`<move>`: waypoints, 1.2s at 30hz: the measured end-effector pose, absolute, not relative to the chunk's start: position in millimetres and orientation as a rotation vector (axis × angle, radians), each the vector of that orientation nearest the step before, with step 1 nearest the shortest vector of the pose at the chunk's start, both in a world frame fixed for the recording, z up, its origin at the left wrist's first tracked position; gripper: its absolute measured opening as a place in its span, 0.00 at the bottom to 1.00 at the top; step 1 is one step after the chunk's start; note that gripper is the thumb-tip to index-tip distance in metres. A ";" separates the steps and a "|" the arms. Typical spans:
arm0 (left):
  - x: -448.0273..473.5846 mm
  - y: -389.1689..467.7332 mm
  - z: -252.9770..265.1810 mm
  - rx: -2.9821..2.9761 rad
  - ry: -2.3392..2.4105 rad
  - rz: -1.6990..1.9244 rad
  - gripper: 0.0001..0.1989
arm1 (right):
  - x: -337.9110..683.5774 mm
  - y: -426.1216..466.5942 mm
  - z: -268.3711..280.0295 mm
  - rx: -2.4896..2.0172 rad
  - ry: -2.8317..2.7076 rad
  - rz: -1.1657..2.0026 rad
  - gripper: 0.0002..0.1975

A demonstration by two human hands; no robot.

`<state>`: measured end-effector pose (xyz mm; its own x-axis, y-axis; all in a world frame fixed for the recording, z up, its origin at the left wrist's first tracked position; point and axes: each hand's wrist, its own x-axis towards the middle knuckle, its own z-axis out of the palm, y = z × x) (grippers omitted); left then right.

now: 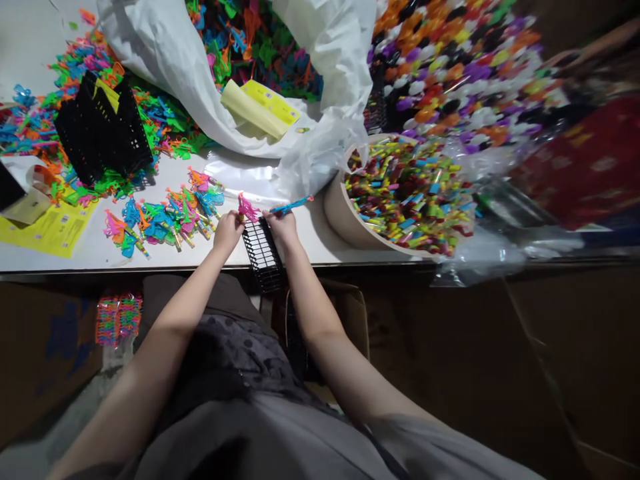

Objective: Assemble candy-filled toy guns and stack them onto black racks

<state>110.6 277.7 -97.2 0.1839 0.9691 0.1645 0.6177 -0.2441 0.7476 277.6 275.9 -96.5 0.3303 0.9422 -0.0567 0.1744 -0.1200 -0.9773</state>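
A narrow black plastic grid rack (pixel 261 257) lies between my hands, its near end sticking out over the table edge. My left hand (pixel 229 232) is closed at the rack's far left corner, fingers pinched at a small pink plastic toy (pixel 248 208). My right hand (pixel 283 230) is closed at the right side of the rack and has a blue plastic toy (pixel 293 205) with an orange tip between its fingers. Left of my left hand lies a row of colourful plastic toys (pixel 165 217) with small striped tubes attached.
A round tub (pixel 335 207) full of small wrapped pieces stands right. Behind is a white sack (pixel 165 60) of plastic toys. Black racks (pixel 103 130) sit on a toy pile at left, near a yellow sheet (pixel 65 230). Another person's arm (pixel 600 47) shows far right.
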 end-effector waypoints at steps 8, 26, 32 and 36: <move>114.9 274.8 -94.9 2.023 1.498 0.783 0.04 | 284.6 288.1 -103.5 -1.805 -1.203 0.726 0.11; 110.2 272.7 -93.0 1.936 1.467 0.852 0.04 | 260.2 267.1 -110.6 -1.697 -1.367 0.508 0.05; 110.1 271.3 -93.3 1.892 1.511 0.833 0.01 | 254.4 264.7 -112.6 -1.697 -1.329 0.490 0.03; 110.5 272.2 -92.0 1.888 1.518 0.831 0.02 | 255.1 265.3 -112.3 -1.686 -1.329 0.512 0.04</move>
<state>110.5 272.2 -92.0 0.1619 0.9802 0.1143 0.6243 -0.1914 0.7574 255.1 265.3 -112.3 0.3359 0.9200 0.2018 0.5468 -0.0160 -0.8371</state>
